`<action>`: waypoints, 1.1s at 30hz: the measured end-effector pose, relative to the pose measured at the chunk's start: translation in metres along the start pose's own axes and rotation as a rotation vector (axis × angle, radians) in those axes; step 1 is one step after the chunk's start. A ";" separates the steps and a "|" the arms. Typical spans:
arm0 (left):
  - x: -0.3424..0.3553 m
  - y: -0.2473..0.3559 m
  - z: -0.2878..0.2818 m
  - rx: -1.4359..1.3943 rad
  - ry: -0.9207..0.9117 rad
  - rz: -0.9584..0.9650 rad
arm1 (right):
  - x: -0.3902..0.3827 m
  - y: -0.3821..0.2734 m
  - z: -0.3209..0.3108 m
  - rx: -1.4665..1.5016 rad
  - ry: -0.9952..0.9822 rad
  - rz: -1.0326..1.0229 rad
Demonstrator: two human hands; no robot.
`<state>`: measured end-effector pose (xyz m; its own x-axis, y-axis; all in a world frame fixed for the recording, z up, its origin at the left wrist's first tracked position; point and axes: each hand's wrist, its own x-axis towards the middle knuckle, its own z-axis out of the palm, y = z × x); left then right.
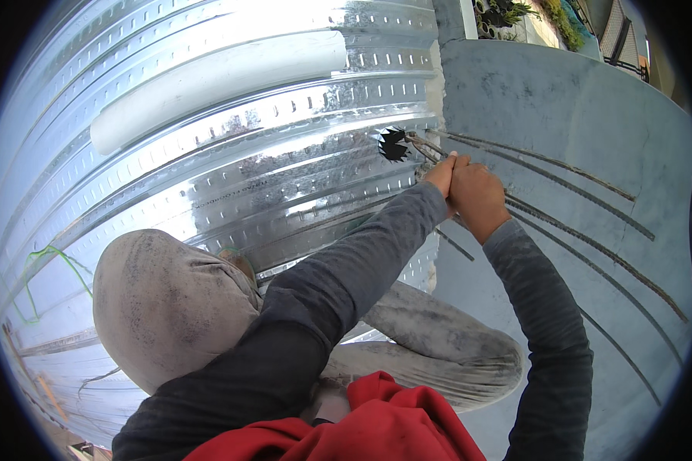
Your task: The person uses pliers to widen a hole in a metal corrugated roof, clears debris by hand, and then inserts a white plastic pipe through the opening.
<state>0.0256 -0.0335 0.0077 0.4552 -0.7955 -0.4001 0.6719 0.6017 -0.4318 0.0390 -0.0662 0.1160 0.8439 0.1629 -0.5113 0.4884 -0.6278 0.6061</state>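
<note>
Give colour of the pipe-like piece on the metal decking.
The pipe-like piece is white; best seen in the head view.

This is an outdoor building site. Shiny ribbed sheet-metal decking (238, 173) meets a smooth blue-grey surface (546, 100), with long brownish steel reinforcing bars (630, 265) above it.

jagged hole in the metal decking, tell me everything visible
The jagged hole is a dark, roundish opening in the shiny, ribbed metal decking, near the sheet's right edge. Torn points of metal ring it; its inside is too dark to make out. A rebar sits close by its right; contact is unclear. The left hand, farther right, is clear of it.
</note>
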 end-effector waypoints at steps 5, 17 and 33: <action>0.011 0.020 0.035 -0.139 0.031 -0.044 | 0.027 0.035 -0.018 0.078 -0.007 -0.162; 0.051 0.023 0.046 -0.140 -0.007 -0.013 | 0.059 0.062 -0.015 0.040 -0.163 -0.163; -0.089 0.039 -0.056 0.196 -0.155 -0.189 | -0.043 0.010 0.003 1.874 -0.603 0.658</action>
<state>-0.0211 0.0651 -0.0188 0.3851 -0.9025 -0.1926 0.8461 0.4287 -0.3169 0.0068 -0.0814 0.1419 0.4072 -0.3284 -0.8522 -0.8828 -0.3807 -0.2751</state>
